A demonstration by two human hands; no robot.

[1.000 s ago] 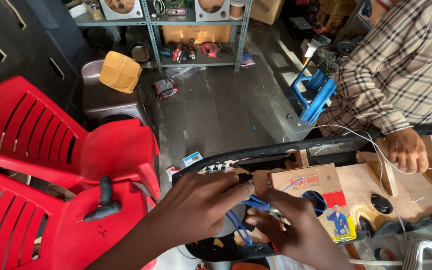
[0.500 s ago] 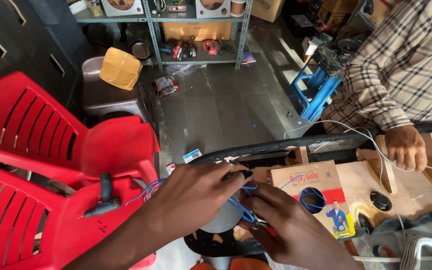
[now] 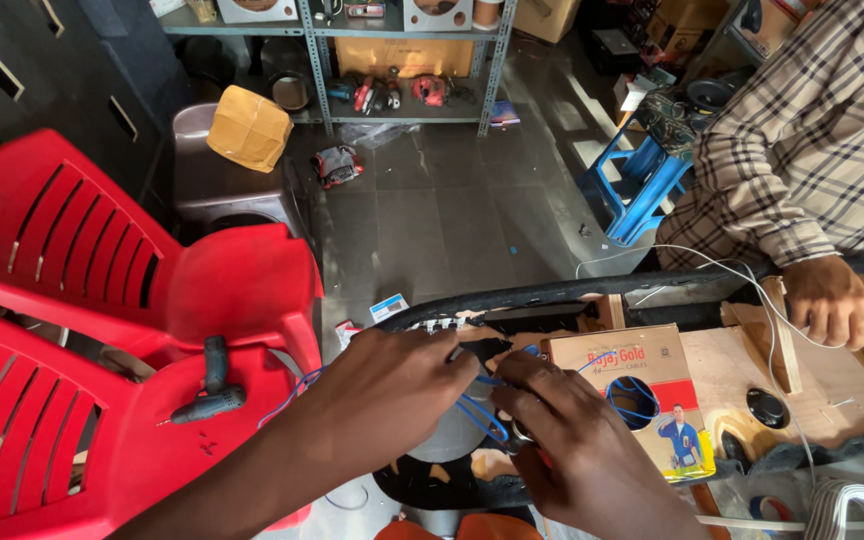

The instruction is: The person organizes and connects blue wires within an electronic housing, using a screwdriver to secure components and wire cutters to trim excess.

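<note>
Blue wire [image 3: 474, 418] is pinched in both grips, left hand [image 3: 392, 400] and right hand [image 3: 562, 440] closed on it beside the cardboard cable box [image 3: 642, 400], strands still loose.

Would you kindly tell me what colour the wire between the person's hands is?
Blue: the wire runs between the left hand and right hand, clearest in the head view.

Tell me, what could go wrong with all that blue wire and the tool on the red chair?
The thin blue wire loops between the left hand and right hand, so it might tangle or snag. It also trails from the round hole in the tan cardboard box, so a hard tug could drag the box. The black screwdriver-like tool lies loose on the red plastic chair and might roll off.
</note>
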